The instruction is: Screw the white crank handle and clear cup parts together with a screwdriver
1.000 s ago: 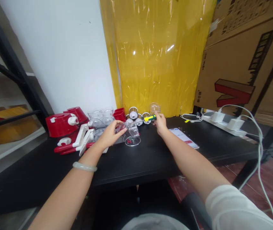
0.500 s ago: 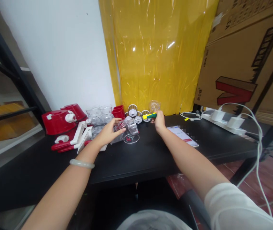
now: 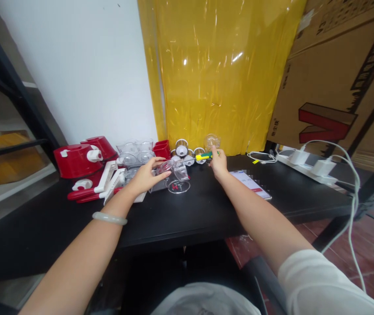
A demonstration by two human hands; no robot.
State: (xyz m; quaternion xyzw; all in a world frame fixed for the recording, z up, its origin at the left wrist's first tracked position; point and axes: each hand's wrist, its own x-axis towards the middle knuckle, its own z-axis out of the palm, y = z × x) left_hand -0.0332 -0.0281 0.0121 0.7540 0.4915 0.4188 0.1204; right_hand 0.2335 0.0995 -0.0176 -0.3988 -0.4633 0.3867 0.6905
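My left hand [image 3: 145, 176] curls round a clear plastic housing [image 3: 176, 176] that rests on the black table [image 3: 190, 214]. A pale bangle sits on that wrist. My right hand [image 3: 218, 164] is closed on a yellow and green screwdriver [image 3: 204, 155] held level just above the table's back edge, its tip pointing left. Behind the screwdriver stand several small metal drums [image 3: 182, 149] and a clear round part [image 3: 211, 141].
Red and white plastic parts [image 3: 82, 158] and clear bowls [image 3: 134, 153] lie at the left. A phone [image 3: 249, 184] lies right of my right hand. A power strip with chargers [image 3: 308, 166] and white cables runs along the right. Yellow film and cardboard boxes stand behind.
My right hand with the screwdriver has shifted slightly back and down towards the table's rear. My left hand stays on the clear housing. The view has tilted a little.
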